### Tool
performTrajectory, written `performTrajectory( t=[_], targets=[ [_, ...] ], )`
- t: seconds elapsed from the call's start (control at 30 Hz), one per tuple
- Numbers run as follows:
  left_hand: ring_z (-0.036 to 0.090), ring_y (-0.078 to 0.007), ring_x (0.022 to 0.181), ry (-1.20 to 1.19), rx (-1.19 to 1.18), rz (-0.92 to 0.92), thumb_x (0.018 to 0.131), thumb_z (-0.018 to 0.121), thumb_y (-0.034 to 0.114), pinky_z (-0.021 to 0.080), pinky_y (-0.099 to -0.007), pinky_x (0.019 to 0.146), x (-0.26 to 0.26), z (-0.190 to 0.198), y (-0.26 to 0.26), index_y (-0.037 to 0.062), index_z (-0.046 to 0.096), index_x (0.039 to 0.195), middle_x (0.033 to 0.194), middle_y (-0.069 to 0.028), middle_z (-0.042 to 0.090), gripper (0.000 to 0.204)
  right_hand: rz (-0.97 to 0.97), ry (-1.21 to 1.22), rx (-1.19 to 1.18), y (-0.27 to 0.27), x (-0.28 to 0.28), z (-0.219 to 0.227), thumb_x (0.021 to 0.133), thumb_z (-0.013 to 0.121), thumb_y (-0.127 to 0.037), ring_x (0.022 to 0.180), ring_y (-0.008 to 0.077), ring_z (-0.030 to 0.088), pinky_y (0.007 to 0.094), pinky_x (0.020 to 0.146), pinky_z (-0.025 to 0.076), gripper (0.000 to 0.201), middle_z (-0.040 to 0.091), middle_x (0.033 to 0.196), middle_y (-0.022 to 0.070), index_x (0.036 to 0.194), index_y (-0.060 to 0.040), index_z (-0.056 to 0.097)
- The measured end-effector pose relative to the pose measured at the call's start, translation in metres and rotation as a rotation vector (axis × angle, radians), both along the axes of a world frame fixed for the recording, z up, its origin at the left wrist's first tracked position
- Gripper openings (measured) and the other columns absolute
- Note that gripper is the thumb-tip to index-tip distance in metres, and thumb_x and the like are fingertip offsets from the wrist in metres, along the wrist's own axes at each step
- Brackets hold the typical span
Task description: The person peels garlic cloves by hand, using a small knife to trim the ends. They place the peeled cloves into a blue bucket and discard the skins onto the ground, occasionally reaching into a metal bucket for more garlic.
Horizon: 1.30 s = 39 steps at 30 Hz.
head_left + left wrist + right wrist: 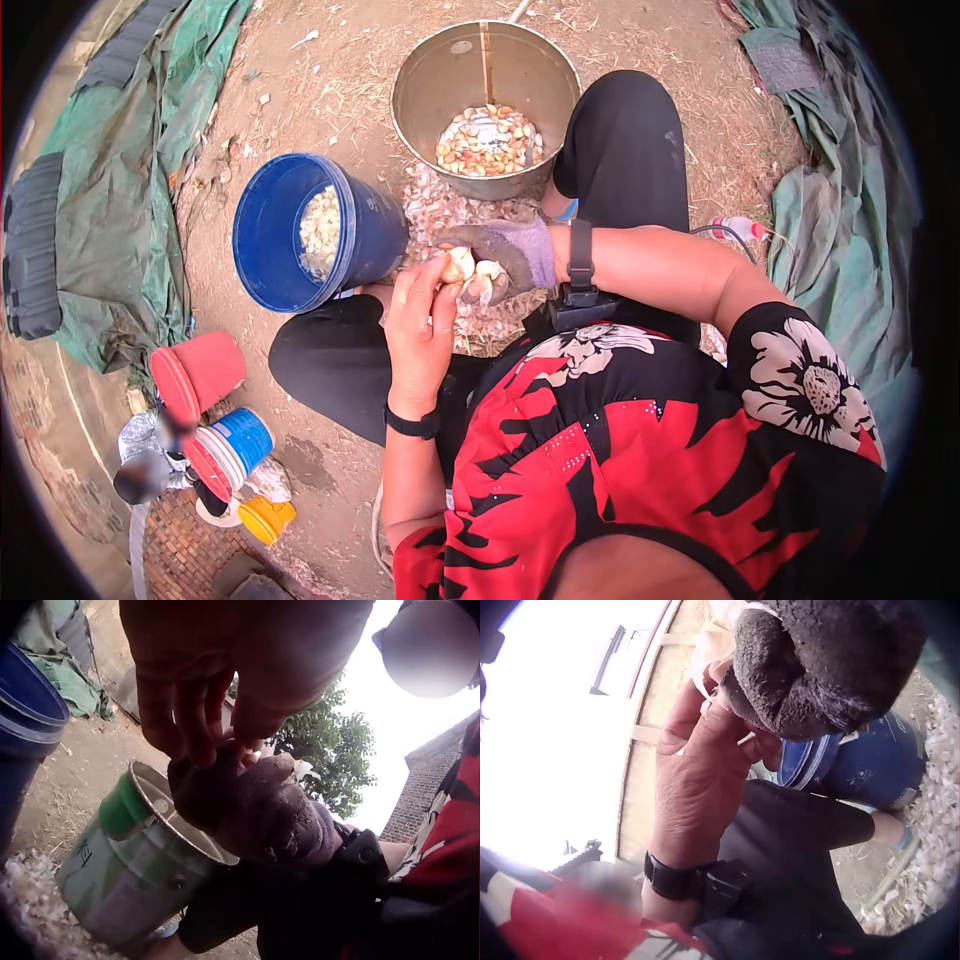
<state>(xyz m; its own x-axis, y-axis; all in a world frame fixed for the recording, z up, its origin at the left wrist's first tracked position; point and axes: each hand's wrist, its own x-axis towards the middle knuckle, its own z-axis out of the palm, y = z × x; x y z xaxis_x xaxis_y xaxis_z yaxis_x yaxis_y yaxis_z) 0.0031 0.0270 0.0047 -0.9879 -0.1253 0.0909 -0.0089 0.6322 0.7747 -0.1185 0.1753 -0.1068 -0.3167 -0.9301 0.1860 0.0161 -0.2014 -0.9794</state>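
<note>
Over the lap, my bare left hand (417,325) pinches a garlic clove (460,265) between thumb and fingertips. My right hand (512,250), in a dirty grey-purple glove, is curled round several more garlic cloves (487,272), right against the left fingertips. In the right wrist view, pale papery skin (714,656) shows by the gloved fingers. Left of the hands, a blue bucket (262,235) leans with peeled white cloves (320,235) inside. Ahead stands a metal bucket (425,95) holding unpeeled cloves (490,145), green outside in the left wrist view.
Shed garlic skins (425,205) cover the ground between the legs. Red (215,365), blue-and-white (245,440) and yellow (267,519) buckets stand at lower left, near another person (145,450). Green tarps (120,220) line both sides; a bottle (738,229) lies right.
</note>
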Motion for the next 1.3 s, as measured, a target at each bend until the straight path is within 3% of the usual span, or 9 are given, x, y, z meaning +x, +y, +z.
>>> performTrajectory(
  t=[0.27,0.37,0.47,0.53,0.6,0.67,1.0,1.2,1.3],
  targets=[
    [0.062,-0.0309,0.103,0.152,-0.278,0.067,0.087,0.067,0.001,0.053,-0.0377,0.085,0.019,0.004,0.012,0.0040,0.061,0.121,0.112,-0.0169,0.061,0.034,-0.023,0.325,-0.134,-0.016,0.013,0.001,0.079,0.080,-0.020,0.099,0.0181,0.063,0.0311,0.088,0.053,0.057,0.063,0.112,0.0086,0.125,-0.0040,0.051],
    [0.065,-0.0265,0.096,0.187,-0.336,0.087,0.090,0.065,0.002,0.054,-0.0345,0.081,0.023,0.004,0.015,0.0024,0.060,0.122,0.115,-0.0152,0.063,0.033,0.071,0.035,-0.182,-0.017,0.017,0.010,0.080,0.079,-0.017,0.098,0.0165,0.063,0.0302,0.087,0.053,0.053,0.063,0.110,0.0063,0.124,-0.0050,0.052],
    [0.064,-0.0109,0.077,0.039,0.273,0.345,0.101,0.055,0.008,0.051,-0.0220,0.069,0.025,0.010,0.025,-0.0018,0.058,0.122,0.111,-0.0074,0.067,0.024,0.338,-1.108,0.000,-0.013,0.014,0.018,0.079,0.077,-0.012,0.098,0.0143,0.063,0.0291,0.086,0.054,0.047,0.063,0.107,0.0040,0.121,-0.0067,0.055],
    [0.065,-0.0120,0.077,0.061,0.455,0.406,0.102,0.053,0.012,0.050,-0.0216,0.064,0.025,0.013,0.024,-0.0020,0.056,0.121,0.110,-0.0091,0.067,0.024,0.168,-0.101,-0.190,-0.011,0.010,0.016,0.084,0.074,-0.009,0.103,0.0124,0.060,0.0273,0.090,0.052,0.042,0.063,0.116,0.0040,0.122,-0.0077,0.056],
    [0.065,-0.0131,0.078,0.068,0.449,0.392,0.103,0.052,0.014,0.048,-0.0216,0.063,0.027,0.011,0.018,-0.0015,0.055,0.121,0.111,-0.0111,0.067,0.024,0.292,-0.551,-0.101,-0.012,0.011,0.015,0.085,0.073,-0.008,0.100,0.0123,0.060,0.0266,0.086,0.052,0.044,0.063,0.114,0.0035,0.125,-0.0066,0.055],
    [0.066,-0.0152,0.079,0.077,0.582,0.401,0.103,0.052,0.014,0.050,-0.0240,0.064,0.027,0.017,0.019,-0.0019,0.054,0.121,0.111,-0.0121,0.066,0.025,0.004,0.182,-0.248,-0.010,0.009,0.013,0.085,0.072,-0.006,0.098,0.0112,0.061,0.0263,0.083,0.052,0.048,0.063,0.113,0.0028,0.129,-0.0050,0.054],
    [0.064,-0.0123,0.081,0.040,0.435,0.450,0.096,0.060,0.002,0.052,-0.0239,0.074,0.044,0.004,0.015,-0.0025,0.057,0.124,0.107,-0.0089,0.065,0.029,0.428,-1.121,0.008,-0.013,0.011,0.014,0.092,0.063,-0.005,0.098,0.0131,0.065,0.0257,0.085,0.053,0.028,0.068,0.110,0.0051,0.120,-0.0039,0.064],
    [0.061,-0.0105,0.088,0.088,0.176,0.370,0.092,0.064,-0.003,0.051,-0.0240,0.081,0.049,-0.001,0.015,-0.0010,0.060,0.121,0.112,-0.0064,0.060,0.030,0.096,0.045,-0.312,-0.012,0.015,0.014,0.090,0.063,-0.003,0.096,0.0134,0.065,0.0259,0.081,0.054,0.029,0.068,0.110,0.0046,0.119,-0.0032,0.065],
    [0.062,-0.0128,0.091,0.105,0.099,0.351,0.088,0.066,-0.005,0.053,-0.0260,0.080,0.047,0.001,0.016,0.0016,0.063,0.117,0.116,-0.0073,0.058,0.030,0.117,-0.069,-0.240,-0.015,0.019,0.009,0.089,0.067,-0.007,0.094,0.0139,0.065,0.0263,0.079,0.053,0.030,0.068,0.108,0.0042,0.119,-0.0028,0.065]
  ],
)
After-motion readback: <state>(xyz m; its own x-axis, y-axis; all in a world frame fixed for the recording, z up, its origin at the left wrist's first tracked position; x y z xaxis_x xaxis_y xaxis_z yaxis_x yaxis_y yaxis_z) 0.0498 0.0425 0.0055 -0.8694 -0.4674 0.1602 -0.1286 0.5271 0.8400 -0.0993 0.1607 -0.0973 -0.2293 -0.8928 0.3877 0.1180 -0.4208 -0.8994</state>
